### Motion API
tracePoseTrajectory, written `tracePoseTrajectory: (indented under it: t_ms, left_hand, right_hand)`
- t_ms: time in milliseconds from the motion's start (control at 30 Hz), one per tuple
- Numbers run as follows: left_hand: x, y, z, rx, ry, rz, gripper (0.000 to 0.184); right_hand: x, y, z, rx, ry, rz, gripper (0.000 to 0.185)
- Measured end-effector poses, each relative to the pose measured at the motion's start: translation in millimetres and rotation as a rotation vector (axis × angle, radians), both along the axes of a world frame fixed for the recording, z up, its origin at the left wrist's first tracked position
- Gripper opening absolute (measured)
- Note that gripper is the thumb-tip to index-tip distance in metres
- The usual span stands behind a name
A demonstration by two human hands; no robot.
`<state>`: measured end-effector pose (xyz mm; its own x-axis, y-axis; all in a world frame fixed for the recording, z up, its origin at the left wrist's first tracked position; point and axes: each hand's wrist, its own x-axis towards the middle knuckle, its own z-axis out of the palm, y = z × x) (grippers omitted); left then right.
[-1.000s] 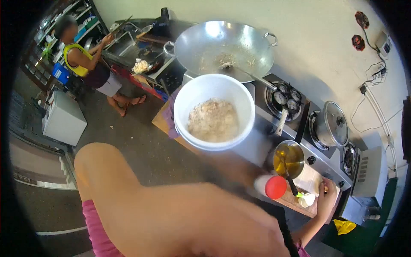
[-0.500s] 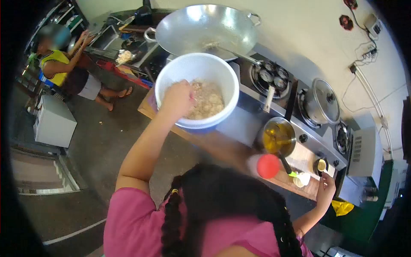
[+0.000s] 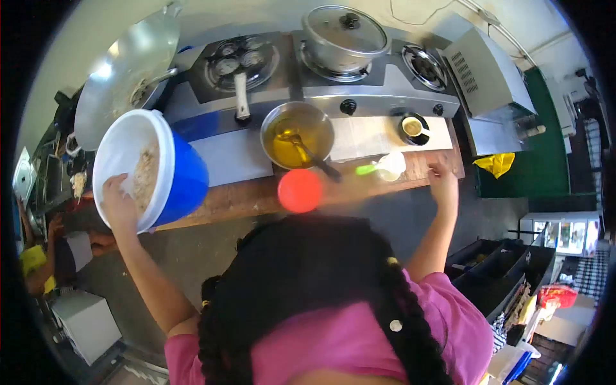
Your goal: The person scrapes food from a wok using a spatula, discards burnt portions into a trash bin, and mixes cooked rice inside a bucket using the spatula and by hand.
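My left hand (image 3: 119,200) reaches over the near rim of a white-lined blue bucket (image 3: 186,173), fingers bent and slightly apart, with nothing visible in them. A pale, flaky mixture (image 3: 147,176) lies inside the bucket, to the right of the hand. My right hand (image 3: 443,181) hovers at the right end of the wooden counter (image 3: 417,172), fingers loosely bent and apart, with no held thing showing. Beyond it, a small light-coloured cup (image 3: 412,126) sits in a black bowl (image 3: 410,138). To its left lies a white scoop (image 3: 391,167) near a light-green handle (image 3: 366,169).
A metal bowl (image 3: 268,136) holds yellow liquid and a dark-handled spoon. Beside it stands a red-lidded container (image 3: 300,190). Behind are a lidded pot (image 3: 343,48), a round moulded pan (image 3: 241,106) and a large wok (image 3: 122,77). Another person (image 3: 40,263) is at far left.
The view has swung to the right. My left hand is no longer in the mixture but near the bucket's rim. My right hand has drawn away from the black bowl.
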<state>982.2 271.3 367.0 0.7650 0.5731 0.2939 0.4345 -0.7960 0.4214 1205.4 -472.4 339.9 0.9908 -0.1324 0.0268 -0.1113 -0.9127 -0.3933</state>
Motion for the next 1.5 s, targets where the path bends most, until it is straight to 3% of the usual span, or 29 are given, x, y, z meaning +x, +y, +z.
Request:
tracePoseTrajectory:
  t_ms: [100,167,200,267,367,433,500,533,567,600,633,667,733,767,833,867,933,1033,1133,1200,1300,1400,1500]
  left_hand:
    - [3.5,-1.8,1.9,0.014,0.044,0.189,0.064]
    - [2.3,-11.5,2.1,0.212,-0.105,0.255,0.075]
    - [4.5,-20.2,2.2,0.213,-0.095,0.256,0.075]
    - [12.3,-43.6,17.4,0.330,0.063,0.433,0.081]
    - [7.1,-28.6,2.9,0.424,-0.032,0.442,0.069]
    - [2.2,-25.4,5.3,0.542,-0.146,0.417,0.054]
    - [5.1,-36.9,17.1,0.466,-0.162,0.380,0.050]
    - [6.2,-44.1,18.0,0.148,-0.374,0.330,0.051]
    - [7.1,-46.0,14.6,0.149,-0.477,0.256,0.056]
    - [10.9,-51.1,24.4,0.275,-0.290,0.413,0.059]
    - [13.1,-56.3,25.2,0.380,-0.291,0.450,0.061]
    - [12.1,-53.1,26.0,0.171,-0.330,0.494,0.059]
    - [12.4,-53.9,27.8,0.365,-0.196,0.531,0.056]
    - [18.4,-68.1,39.6,0.141,-0.242,0.594,0.054]
    - [13.7,-63.2,31.3,0.335,-0.301,0.535,0.048]
    - [12.4,-58.5,26.7,0.165,-0.350,0.519,0.045]
    - [12.5,-52.8,21.8,0.340,-0.315,0.500,0.039]
    - [11.6,-66.1,32.5,0.326,-0.303,0.549,0.035]
    - [8.5,-63.0,30.4,0.312,-0.337,0.522,0.031]
    - [2.7,-73.9,43.0,0.291,-0.389,0.503,0.031]
    - [-2.2,-67.7,39.1,0.087,-0.568,0.392,0.030]
    - [-20.2,-74.0,36.9,0.029,-0.733,0.276,0.033]
    - [-58.1,-91.7,41.0,0.133,-0.732,0.105,0.042]
  right_hand:
    - [19.1,-18.5,-52.4,0.029,0.034,0.045,0.033]
    - [29.6,-15.6,-71.4,0.169,0.016,0.148,0.039]
    - [36.5,-15.7,-86.4,0.104,-0.178,0.343,0.044]
    - [38.2,5.9,-89.8,0.020,-0.138,0.397,0.054]
    - [41.2,33.4,-95.7,-0.259,0.089,0.637,0.076]
    - [51.9,36.2,-124.5,-0.297,0.035,0.719,0.075]
    - [66.6,21.0,-177.2,-0.358,-0.058,0.797,0.078]
    - [71.6,24.8,-160.1,-0.244,0.069,0.914,0.083]
    - [68.3,32.5,-140.7,-0.327,0.110,0.926,0.088]
    - [58.2,56.0,-99.6,-0.452,0.212,0.799,0.093]
    - [63.3,54.8,-106.2,-0.436,0.241,0.853,0.093]
    - [70.3,43.4,-114.0,-0.427,0.282,0.898,0.094]
    - [73.7,34.9,-129.1,-0.413,0.222,0.941,0.090]
    - [74.1,36.3,-125.9,-0.372,0.214,0.941,0.088]
    - [79.4,23.5,-140.0,-0.339,0.198,0.967,0.085]
    - [93.6,14.2,-161.6,-0.349,0.183,0.990,0.084]
    - [73.3,33.5,-108.7,-0.319,0.316,0.813,0.081]
    - [80.8,11.9,-85.5,-0.368,0.337,0.895,0.078]
    - [70.6,25.5,-2.9,-0.372,0.651,0.912,0.080]
    - [56.4,52.2,56.4,-0.343,0.713,0.936,0.081]
    - [17.3,117.7,128.6,-0.287,0.642,0.989,0.082]
    - [-34.5,229.6,199.7,0.141,0.102,1.070,0.075]
    - [-65.3,334.4,243.2,0.066,-0.168,1.280,0.082]
